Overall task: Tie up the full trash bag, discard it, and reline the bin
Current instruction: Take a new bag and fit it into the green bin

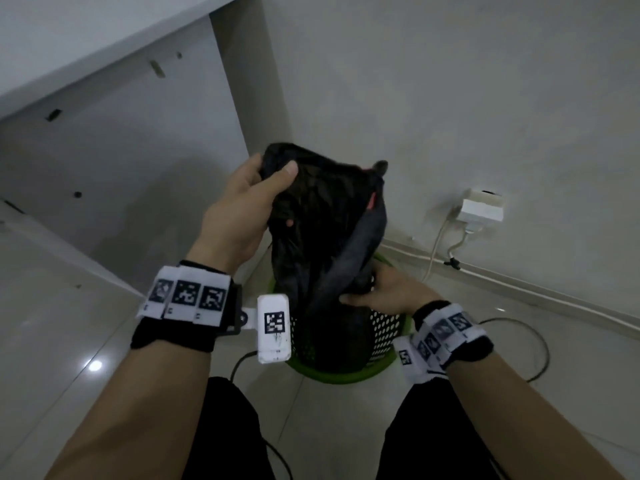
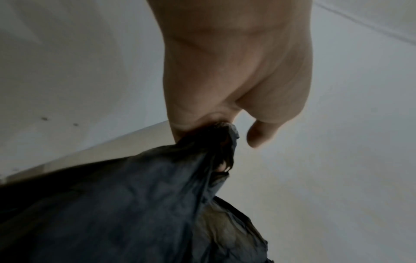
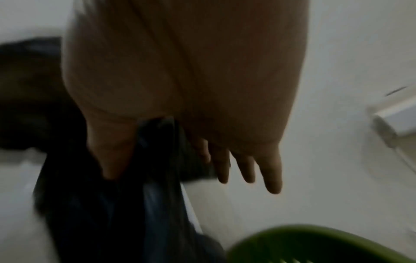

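A black trash bag (image 1: pixel 322 220) is lifted partly out of a green perforated bin (image 1: pixel 382 329) on the tiled floor. My left hand (image 1: pixel 270 176) grips the bag's upper left edge, thumb over the front, held high. Lower down, my right hand (image 1: pixel 367 289) holds a band of the bag just above the bin's rim. In the left wrist view the left hand (image 2: pixel 236 71) clutches bunched plastic of the bag (image 2: pixel 135 204). The blurred right wrist view shows the right hand (image 3: pixel 180 80) pinching a strip of the bag (image 3: pixel 135 204) between thumb and forefinger, other fingers straight, above the bin (image 3: pixel 315 243).
A white wall socket (image 1: pixel 481 209) with plugged cables sits low on the wall right of the bin. A dark cable (image 1: pixel 540 341) loops on the floor beside it. A white desk panel (image 1: pixel 239 81) stands behind left. My knees in black trousers (image 1: pixel 221 427) are below.
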`<state>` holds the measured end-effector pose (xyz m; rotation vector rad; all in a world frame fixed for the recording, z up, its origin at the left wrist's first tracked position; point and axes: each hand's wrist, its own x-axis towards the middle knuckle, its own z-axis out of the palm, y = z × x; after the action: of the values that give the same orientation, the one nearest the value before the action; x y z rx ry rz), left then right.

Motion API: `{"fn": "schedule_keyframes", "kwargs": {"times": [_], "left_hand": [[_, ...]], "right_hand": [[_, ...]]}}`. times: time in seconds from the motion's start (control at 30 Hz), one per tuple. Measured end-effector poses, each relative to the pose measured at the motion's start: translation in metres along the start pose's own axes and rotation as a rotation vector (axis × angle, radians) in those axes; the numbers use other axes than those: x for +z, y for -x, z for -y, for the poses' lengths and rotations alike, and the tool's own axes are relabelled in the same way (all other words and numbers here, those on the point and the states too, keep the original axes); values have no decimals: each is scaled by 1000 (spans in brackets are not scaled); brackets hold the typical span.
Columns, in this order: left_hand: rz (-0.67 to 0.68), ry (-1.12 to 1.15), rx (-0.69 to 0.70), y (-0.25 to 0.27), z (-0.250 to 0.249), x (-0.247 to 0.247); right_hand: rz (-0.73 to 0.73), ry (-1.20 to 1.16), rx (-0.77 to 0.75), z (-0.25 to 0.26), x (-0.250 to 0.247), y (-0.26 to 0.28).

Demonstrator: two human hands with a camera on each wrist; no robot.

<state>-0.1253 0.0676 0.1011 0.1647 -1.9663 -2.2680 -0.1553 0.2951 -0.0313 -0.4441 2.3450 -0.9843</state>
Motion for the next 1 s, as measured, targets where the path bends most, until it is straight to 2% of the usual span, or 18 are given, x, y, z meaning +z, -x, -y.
{"fn": "schedule_keyframes", "kwargs": {"times": [0.03,0.1,0.13,0.17,0.23,0.3,0.33,0.43,0.47,0.53,0.6,0.67,0.7,0.73,0.77,0.83,0.9,1.0], "left_hand": [[-35,0,-40,2,8,1],[-82,13,-110,6,25,6],[-61,31,-124,9,31,10],[-13,50,-128,12,35,17],[85,57,-109,16,40,24],[57,25,-57,16,40,15],[-25,-4,-33,14,38,3],[-425,-38,-55,12,28,-47],[-522,-20,-67,13,25,-59],[-569,-54,-63,13,22,-66],[-495,-115,-59,12,21,-55],[-344,-143,-39,16,18,-36],[-255,-151,-27,19,17,-27],[-175,-167,-17,23,14,-20],[-107,-189,-9,28,10,-16],[-28,-232,0,35,3,-19],[-26,-303,25,38,-5,-40],[40,-674,81,40,-14,-89]], "right_hand": [[-56,-130,-49,0,-8,2],[-165,-690,-169,12,-29,12],[-162,-939,-171,23,-35,16],[-165,-1040,-117,34,-38,14],[-241,-891,5,48,-34,4],[-417,-656,64,42,-35,-6],[-502,-596,83,33,-41,-6],[-648,-602,182,-1,-72,10],[-645,-576,217,-13,-79,15],[-544,-441,262,-25,-82,20],[-564,-257,162,-19,-75,21],[-774,-91,-170,11,-67,22],[-822,-13,-353,29,-60,20],[-771,72,-479,44,-52,14],[-650,180,-520,56,-44,5],[-369,432,-412,64,-37,-23],[-248,443,-311,58,-58,-36],[-468,169,-296,37,-109,-27]]}}
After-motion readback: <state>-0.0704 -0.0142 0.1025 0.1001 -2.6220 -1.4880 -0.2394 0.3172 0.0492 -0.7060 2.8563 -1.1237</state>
